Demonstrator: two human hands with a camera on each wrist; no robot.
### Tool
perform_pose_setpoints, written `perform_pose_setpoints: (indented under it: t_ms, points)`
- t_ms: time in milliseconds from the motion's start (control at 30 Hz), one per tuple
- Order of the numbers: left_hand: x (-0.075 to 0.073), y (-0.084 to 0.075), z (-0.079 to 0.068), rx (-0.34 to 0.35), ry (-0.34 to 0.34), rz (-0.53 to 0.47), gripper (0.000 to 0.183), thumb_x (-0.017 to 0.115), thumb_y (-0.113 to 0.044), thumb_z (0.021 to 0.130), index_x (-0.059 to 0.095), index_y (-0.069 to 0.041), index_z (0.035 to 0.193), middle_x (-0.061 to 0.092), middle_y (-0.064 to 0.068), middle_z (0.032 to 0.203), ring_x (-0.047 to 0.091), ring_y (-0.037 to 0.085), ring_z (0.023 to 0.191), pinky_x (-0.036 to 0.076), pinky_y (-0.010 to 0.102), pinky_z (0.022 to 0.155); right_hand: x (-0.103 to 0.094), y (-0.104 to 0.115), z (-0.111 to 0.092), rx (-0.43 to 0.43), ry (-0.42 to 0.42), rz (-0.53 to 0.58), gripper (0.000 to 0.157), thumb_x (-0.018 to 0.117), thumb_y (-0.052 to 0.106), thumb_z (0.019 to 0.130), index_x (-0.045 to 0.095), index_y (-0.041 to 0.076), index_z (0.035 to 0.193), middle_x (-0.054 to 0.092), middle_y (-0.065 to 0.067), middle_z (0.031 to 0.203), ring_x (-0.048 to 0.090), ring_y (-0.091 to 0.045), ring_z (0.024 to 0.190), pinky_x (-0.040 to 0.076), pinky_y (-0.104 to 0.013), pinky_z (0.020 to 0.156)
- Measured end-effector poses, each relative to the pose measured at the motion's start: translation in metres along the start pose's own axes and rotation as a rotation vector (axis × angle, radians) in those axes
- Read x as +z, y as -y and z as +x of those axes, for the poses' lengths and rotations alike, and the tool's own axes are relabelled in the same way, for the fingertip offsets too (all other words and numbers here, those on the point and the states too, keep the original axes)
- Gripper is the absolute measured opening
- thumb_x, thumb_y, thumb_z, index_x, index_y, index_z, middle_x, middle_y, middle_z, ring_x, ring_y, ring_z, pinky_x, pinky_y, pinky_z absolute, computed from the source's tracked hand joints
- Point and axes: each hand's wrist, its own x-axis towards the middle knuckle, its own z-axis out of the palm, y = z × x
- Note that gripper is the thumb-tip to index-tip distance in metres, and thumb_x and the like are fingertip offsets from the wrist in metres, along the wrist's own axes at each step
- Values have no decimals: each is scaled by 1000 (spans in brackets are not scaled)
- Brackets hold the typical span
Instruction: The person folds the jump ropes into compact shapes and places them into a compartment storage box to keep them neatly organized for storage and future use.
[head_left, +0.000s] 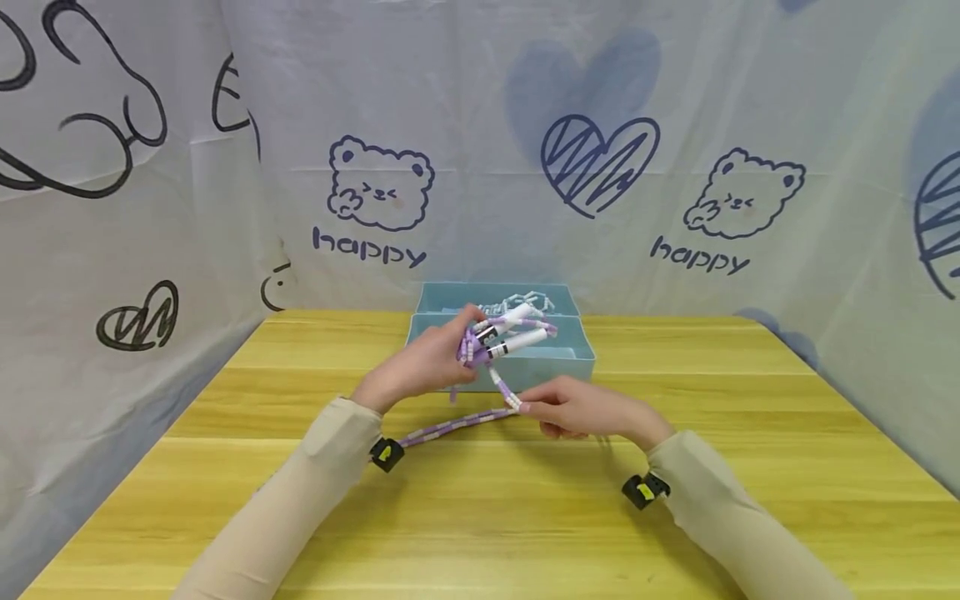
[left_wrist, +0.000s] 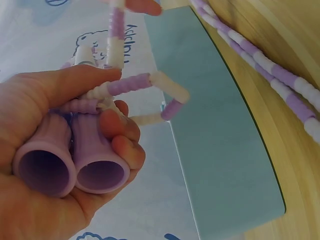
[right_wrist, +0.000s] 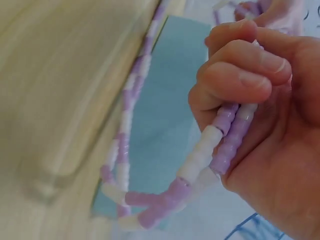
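Note:
A beaded jump rope [head_left: 453, 425] in purple and white is gathered between both hands over the table. My left hand [head_left: 422, 360] grips its two handles side by side, along with some loops of the cord. In the left wrist view the flared purple ends of the handles [left_wrist: 46, 169] face the camera; their white ends [head_left: 523, 342] point away to the right in the head view. My right hand [head_left: 588, 410] pinches a doubled stretch of the cord, with fingers curled over the beads [right_wrist: 197, 155]. From there a doubled length runs back left, low over the table.
A light blue box [head_left: 558, 372] stands open at the table's back edge, behind the hands. Inside its rear part lies another beaded rope [head_left: 517, 302], white and pale teal. A printed cloth [head_left: 487, 208] hangs behind the wooden table [head_left: 525, 517].

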Motion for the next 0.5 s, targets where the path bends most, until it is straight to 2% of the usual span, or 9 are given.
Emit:
perform_pose_setpoints:
  t_ms: [133,267,367,500]
  points:
    - [2,1,-1,4,24,-6,64,72,1,85,38,-23,133,64,6,100,64,26,61,53,34,54,5,17,0,-30,-7,-140,23,47,31,106,68,24,104,50,5,60,39,-9,50,36,-25,51]
    - [4,2,-2,13,45,-10,60,72,-5,88,39,-25,133,64,3,95,64,28,57,54,37,54,9,31,0,-86,-21,-191,22,48,33,105,63,25,91,47,5,61,39,-10,52,37,-27,54]
    - [5,1,-2,23,51,3,57,72,-8,89,40,-25,133,64,3,94,64,28,57,54,37,54,11,38,-1,-107,-59,-186,18,50,30,104,64,25,93,45,5,61,37,-9,51,35,-26,53]
    - [7,0,-2,32,66,38,54,74,-13,89,41,-27,130,64,2,93,64,27,58,53,34,54,13,42,-3,-137,-130,-159,16,51,26,104,67,23,104,46,4,64,38,-9,53,36,-26,53]
